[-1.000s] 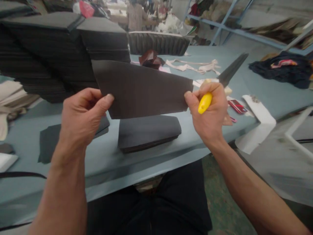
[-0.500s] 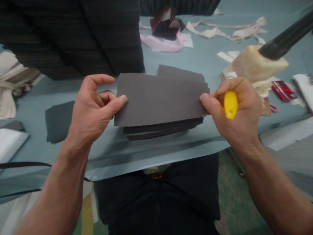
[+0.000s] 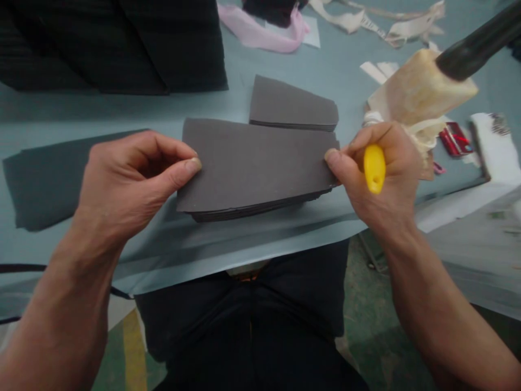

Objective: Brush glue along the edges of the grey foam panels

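Observation:
A stack of dark grey foam-like sheets (image 3: 254, 165) lies in front of me, wider at the right than the left. My left hand (image 3: 136, 182) pinches its left edge between thumb and fingers. My right hand (image 3: 380, 174) grips a yellow tool handle (image 3: 374, 168), whose tip is hidden in the fist, and its thumb and finger press the stack's right edge. Behind the stack, a smaller pile of dark sheets (image 3: 293, 106) lies apart from it. A single flat dark sheet (image 3: 44, 187) lies under my left hand.
The blue-grey table edge (image 3: 228, 255) runs below the hands, above my dark trousers. A tall dark stack (image 3: 109, 49) stands at upper left. A black rod with a cream base (image 3: 423, 87) lies at right, near a red packet (image 3: 455, 138), white cloth (image 3: 492, 152) and pink ribbon (image 3: 260, 32).
The view has tipped lower and moved closer over the table. The held stack has shifted toward me, and a gap now shows between it and the smaller pile behind.

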`<control>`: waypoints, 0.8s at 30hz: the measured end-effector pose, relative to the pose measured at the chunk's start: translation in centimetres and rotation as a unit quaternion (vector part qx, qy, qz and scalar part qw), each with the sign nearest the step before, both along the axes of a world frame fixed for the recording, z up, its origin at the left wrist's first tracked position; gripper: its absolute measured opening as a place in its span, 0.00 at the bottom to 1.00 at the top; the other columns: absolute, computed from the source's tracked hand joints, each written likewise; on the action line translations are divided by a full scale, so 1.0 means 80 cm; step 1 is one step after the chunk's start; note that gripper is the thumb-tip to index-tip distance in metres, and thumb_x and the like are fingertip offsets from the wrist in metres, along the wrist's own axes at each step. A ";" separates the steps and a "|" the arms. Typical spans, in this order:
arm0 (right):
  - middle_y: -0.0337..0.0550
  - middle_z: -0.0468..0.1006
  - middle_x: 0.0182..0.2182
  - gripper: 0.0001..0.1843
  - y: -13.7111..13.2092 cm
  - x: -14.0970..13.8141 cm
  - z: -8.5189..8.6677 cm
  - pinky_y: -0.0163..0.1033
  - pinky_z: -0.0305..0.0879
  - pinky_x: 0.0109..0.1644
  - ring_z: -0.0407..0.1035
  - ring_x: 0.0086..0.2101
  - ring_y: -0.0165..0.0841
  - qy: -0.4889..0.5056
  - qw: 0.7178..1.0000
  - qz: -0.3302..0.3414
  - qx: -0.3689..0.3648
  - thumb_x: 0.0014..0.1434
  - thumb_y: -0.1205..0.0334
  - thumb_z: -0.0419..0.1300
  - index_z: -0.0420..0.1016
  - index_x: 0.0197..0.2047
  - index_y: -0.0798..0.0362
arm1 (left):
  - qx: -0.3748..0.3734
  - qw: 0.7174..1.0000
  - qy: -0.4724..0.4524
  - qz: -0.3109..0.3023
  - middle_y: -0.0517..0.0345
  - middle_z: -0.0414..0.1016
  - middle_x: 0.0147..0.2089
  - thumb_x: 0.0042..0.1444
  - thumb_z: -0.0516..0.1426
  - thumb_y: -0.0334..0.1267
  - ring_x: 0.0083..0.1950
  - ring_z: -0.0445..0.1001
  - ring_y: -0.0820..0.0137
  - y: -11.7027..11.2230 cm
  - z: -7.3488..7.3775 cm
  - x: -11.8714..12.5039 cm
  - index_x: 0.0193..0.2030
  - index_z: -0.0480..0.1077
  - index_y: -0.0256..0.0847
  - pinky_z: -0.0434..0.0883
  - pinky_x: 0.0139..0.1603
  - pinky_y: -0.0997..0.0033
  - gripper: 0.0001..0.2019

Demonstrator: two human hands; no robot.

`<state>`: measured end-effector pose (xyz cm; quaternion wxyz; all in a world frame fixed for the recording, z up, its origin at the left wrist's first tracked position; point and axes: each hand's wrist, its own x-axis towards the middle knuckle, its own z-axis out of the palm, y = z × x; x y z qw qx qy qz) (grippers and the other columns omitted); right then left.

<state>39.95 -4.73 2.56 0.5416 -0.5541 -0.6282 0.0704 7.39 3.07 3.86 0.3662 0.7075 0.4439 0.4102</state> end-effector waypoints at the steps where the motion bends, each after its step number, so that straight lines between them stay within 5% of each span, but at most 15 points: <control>1: 0.29 0.71 0.26 0.17 0.001 0.002 -0.001 0.37 0.63 0.27 0.64 0.24 0.28 0.001 1.000 0.004 -0.005 0.60 0.58 0.77 0.70 0.36 0.44 | 0.002 1.000 0.002 0.002 0.60 0.85 0.34 0.58 0.72 0.41 0.31 0.74 0.75 -0.001 0.000 0.000 0.38 0.86 0.41 0.69 0.31 0.78 0.06; 7: 0.29 0.68 0.26 0.20 0.007 0.013 -0.017 0.38 0.64 0.26 0.62 0.22 0.28 0.028 0.999 0.002 -0.035 0.61 0.50 0.79 0.71 0.38 0.43 | 0.008 0.999 0.020 0.025 0.61 0.86 0.36 0.60 0.72 0.40 0.34 0.75 0.77 -0.005 0.000 -0.001 0.41 0.88 0.40 0.69 0.36 0.80 0.07; 12: 0.28 0.70 0.27 0.21 0.005 -0.002 -0.018 0.35 0.57 0.21 0.60 0.20 0.25 0.060 0.998 -0.020 -0.004 0.62 0.51 0.78 0.68 0.38 0.45 | 0.033 0.999 0.030 0.024 0.61 0.87 0.38 0.62 0.72 0.37 0.35 0.77 0.76 -0.004 -0.010 -0.004 0.42 0.89 0.41 0.70 0.39 0.78 0.04; 24: 0.26 0.69 0.26 0.23 0.006 0.002 -0.016 0.34 0.58 0.23 0.61 0.21 0.24 0.060 0.998 0.015 -0.010 0.62 0.52 0.80 0.68 0.39 0.45 | 0.038 0.998 0.038 0.030 0.61 0.87 0.38 0.63 0.72 0.37 0.37 0.78 0.75 -0.006 -0.010 -0.001 0.43 0.89 0.40 0.70 0.39 0.76 0.05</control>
